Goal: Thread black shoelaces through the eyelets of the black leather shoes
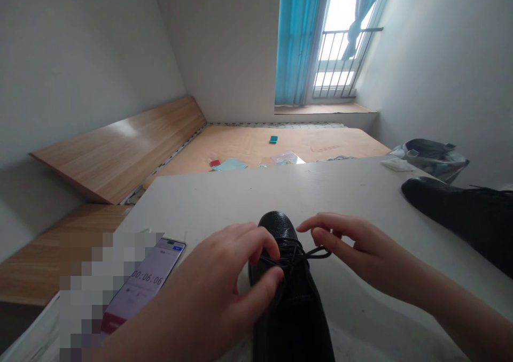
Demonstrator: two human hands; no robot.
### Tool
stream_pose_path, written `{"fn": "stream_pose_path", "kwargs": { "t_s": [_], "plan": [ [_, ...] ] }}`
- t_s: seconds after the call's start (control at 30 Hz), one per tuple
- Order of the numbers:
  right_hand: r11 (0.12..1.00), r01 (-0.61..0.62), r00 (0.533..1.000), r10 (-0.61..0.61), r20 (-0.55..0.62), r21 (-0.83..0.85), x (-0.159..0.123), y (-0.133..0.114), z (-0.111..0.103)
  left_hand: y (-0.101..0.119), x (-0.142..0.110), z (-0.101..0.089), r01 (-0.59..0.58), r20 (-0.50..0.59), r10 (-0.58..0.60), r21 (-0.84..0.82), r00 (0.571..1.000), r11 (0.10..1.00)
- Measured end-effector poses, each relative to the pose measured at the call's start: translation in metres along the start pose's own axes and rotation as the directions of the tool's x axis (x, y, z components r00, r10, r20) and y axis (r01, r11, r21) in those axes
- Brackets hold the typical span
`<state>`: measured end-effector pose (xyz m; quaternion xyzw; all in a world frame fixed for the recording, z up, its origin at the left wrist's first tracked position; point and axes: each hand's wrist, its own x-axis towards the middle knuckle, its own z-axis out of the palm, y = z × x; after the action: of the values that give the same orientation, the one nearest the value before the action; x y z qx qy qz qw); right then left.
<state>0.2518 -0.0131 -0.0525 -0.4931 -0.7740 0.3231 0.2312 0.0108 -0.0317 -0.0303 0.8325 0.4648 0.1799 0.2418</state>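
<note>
Black shoe (296, 308) laced, its knot hard to judge

The shoe stands at 6 o'clock in the view on the white table (224, 191), toe towards 12, between the two hands. Its black lace (294, 253) crosses the front, and a loop (324, 248) sticks out towards 3 o'clock, close beside the right thumb. The lacing looks done, and a bow seems at least partly formed; whether its knot is drawn tight cannot be told, so some tightening or neatening may be left

The left hand (228, 274), at 7 o'clock, lies over the shoe, index finger and thumb curled in at the lace with a gap between their tips; I cannot tell whether it grips a strand. The right hand (355, 244), at 4 o'clock, has its fingers loosely extended and looks free of any hold, the index tip just beside the toe

A second black shoe (449, 207) lies at 3 o'clock, well apart from both hands, its fastening too dark to judge. At 8 o'clock a phone (150, 276) shows 00:06:06
</note>
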Motion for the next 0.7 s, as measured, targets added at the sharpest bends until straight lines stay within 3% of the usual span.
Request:
{"fn": "stream_pose_path", "kwargs": {
  "t_s": [0.23,0.37,0.57,0.7],
  "plan": [
    [0.993,-0.025,1.000,0.024,0.006,0.113,0.004,-0.005,0.023,0.010,-0.004,0.022,-0.093,0.017,0.092,0.127,0.996,0.988],
    [0.977,-0.031,1.000,0.030,0.008,0.212,0.003,-0.005,0.023,0.007,-0.003,0.022,-0.054,0.035,0.051,0.088,0.998,0.995],
    [0.971,0.065,0.998,-0.060,-0.030,0.229,0.002,-0.009,0.031,0.004,-0.003,0.021,-0.030,0.034,0.028,0.054,0.999,0.998],
    [0.960,0.026,1.000,-0.021,-0.019,0.277,0.003,-0.008,0.038,0.004,-0.003,0.020,-0.028,0.038,0.025,0.071,0.999,0.997]
  ]
}}
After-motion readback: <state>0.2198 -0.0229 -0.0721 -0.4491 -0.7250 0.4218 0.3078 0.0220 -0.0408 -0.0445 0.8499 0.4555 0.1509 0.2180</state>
